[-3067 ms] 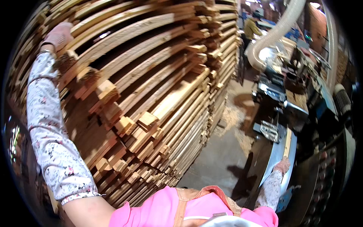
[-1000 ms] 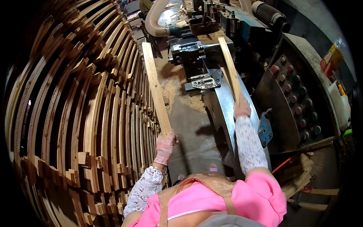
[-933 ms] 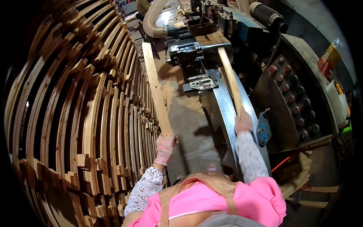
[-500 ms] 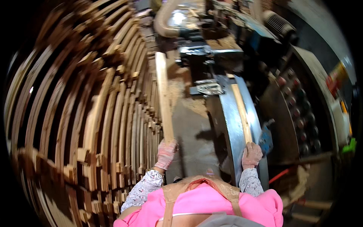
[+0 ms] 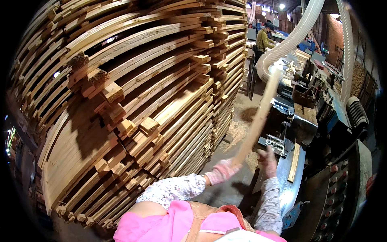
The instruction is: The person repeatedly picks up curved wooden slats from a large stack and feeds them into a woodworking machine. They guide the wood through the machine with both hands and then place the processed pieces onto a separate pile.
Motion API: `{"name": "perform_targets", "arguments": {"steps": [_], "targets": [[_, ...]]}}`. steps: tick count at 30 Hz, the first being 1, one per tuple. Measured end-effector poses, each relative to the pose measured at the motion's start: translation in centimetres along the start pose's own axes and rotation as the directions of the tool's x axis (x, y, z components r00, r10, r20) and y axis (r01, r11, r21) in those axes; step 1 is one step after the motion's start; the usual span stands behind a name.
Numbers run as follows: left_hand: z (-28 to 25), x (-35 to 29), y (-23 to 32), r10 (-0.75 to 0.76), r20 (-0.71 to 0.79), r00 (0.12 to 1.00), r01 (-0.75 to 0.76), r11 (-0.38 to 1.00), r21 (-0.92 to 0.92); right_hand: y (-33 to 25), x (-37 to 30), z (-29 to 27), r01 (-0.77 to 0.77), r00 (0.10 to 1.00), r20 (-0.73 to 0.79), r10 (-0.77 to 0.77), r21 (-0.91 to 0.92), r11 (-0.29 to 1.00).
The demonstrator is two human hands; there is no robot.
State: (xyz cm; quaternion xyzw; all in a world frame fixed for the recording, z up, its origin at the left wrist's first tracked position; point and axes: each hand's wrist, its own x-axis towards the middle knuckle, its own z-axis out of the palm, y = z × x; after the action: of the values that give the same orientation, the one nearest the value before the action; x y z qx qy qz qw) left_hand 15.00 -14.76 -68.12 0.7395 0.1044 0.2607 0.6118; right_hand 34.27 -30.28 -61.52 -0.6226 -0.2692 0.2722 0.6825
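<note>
My left hand (image 5: 223, 171), in a pinkish knit glove, is closed around the lower end of a long pale wooden board (image 5: 259, 117). The board is tilted, its far end rising toward the machine, and it is somewhat blurred. Just right of it my right hand (image 5: 268, 162), also gloved, is raised with fingers apart and nothing in it. A shorter wooden strip (image 5: 294, 162) lies on the shiny metal machine bed (image 5: 285, 177), to the right of that hand.
Tall stacks of wooden boards (image 5: 161, 80) fill the left side, with ends jutting out. Ahead stands the woodworking machine (image 5: 304, 121) with a ribbed hose (image 5: 290, 44). A button panel (image 5: 336, 193) is at the right. Sawdust (image 5: 240, 135) covers the floor; another person (image 5: 264, 38) works far back.
My view has swung left and up. The left hand has brought its board rightward, toward the machine. My right hand has let go of the strip on the bed and moved left.
</note>
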Motion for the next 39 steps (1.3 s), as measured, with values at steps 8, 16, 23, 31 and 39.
{"name": "perform_targets", "arguments": {"steps": [8, 16, 23, 31, 39], "targets": [[-7.0, 21.9, 22.1, 0.699, 0.185, 0.691, -0.341, 0.089, 0.936, 0.4, -8.0, -5.2, 0.132, 0.920, -0.373, -0.118, 0.013, 0.991], [-23.6, 30.8, 44.1, 0.846, -0.060, 0.530, 0.502, -0.256, 0.826, 10.8, -28.5, -9.2, -0.600, 0.710, -0.639, -0.297, -0.769, 0.220], [-29.0, 28.4, 50.4, 0.304, -0.689, 0.658, 0.751, -0.328, 0.573, 10.9, -11.4, -15.6, -0.620, 0.732, -0.613, -0.299, -0.780, 0.080], [-32.2, 32.0, 48.5, 0.037, -0.608, 0.793, 0.513, -0.580, 0.633, 4.9, 13.3, -24.1, -0.461, 0.795, -0.568, -0.211, -0.793, 0.399], [-33.3, 30.5, 48.8, 0.215, -0.604, 0.768, 0.626, -0.452, 0.635, -39.1, 23.5, 16.2, 0.731, 0.261, 0.330, -0.907, -0.681, -0.037]]}}
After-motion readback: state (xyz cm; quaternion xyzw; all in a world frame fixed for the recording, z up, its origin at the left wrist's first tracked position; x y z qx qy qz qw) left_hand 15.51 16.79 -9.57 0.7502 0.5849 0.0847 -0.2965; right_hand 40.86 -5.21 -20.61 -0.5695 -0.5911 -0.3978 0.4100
